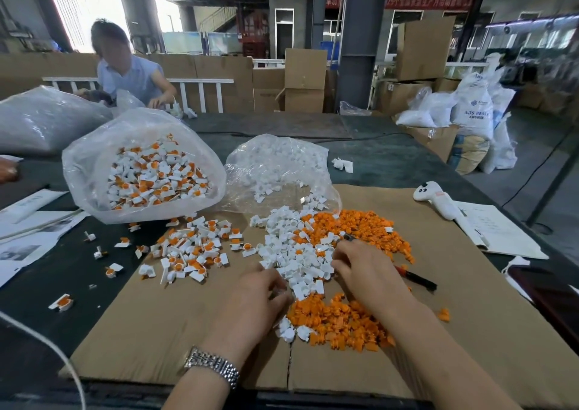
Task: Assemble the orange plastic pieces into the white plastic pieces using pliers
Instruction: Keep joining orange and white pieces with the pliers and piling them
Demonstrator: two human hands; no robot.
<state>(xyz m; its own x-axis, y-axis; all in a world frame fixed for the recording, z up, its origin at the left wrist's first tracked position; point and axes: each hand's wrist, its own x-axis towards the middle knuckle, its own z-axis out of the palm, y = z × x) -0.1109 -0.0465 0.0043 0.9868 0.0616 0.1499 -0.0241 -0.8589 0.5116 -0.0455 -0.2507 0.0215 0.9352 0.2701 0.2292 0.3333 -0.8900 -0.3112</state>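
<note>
Here, the white pieces [300, 262] lie in a heap in the middle of the cardboard sheet [175, 325], with orange pieces [360, 224] piled at the far side of that heap and more at its near side. The left hand [266, 290] curls its fingers on a white piece at the heap's near edge, while the right hand [366, 268] is closed around the pliers [416, 279]. These bits look small, light, hard and a little slippery, so I think each is best pinched by its flat sides.

Factory floor; stacked cartons [305, 80], resin sacks [474, 111]
</note>
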